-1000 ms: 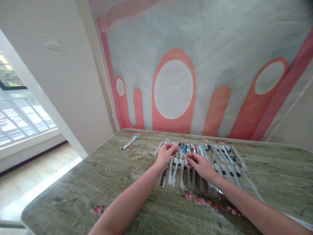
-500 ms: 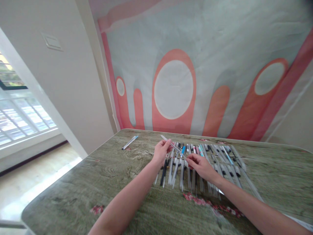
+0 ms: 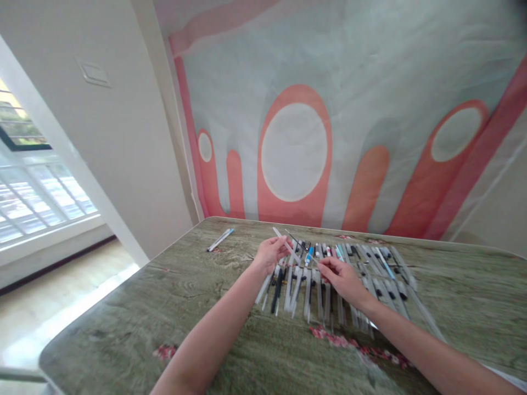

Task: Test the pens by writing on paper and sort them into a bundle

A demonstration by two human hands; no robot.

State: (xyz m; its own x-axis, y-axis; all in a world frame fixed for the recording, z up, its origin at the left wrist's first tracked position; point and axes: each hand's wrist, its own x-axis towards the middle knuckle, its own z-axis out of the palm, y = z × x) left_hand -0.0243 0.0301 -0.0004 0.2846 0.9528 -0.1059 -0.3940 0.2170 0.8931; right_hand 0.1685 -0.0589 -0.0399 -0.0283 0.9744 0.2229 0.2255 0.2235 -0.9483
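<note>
My left hand (image 3: 270, 254) pinches a clear pen barrel (image 3: 293, 254), which slants down to the right above the table. Fingers closed, my right hand (image 3: 342, 281) grips the lower end of a thin, dark-tipped pen refill (image 3: 297, 241). The refill runs up and left beside the barrel, apart from it. Beneath and around both hands lie clear barrels, caps and other pen parts in rough rows, among them a blue piece (image 3: 308, 257) and a black pen part (image 3: 277, 291).
Two assembled-looking pens (image 3: 220, 240) lie at the table's far left. The wood-patterned table (image 3: 123, 329) carries printed pink flowers and meets a mural-covered wall (image 3: 294, 153) at the back. A window (image 3: 33, 186) is off to the left.
The refill has come out of line with the barrel, its tip now swung up beside it. My right hand has shifted slightly right; my left hand has barely moved.
</note>
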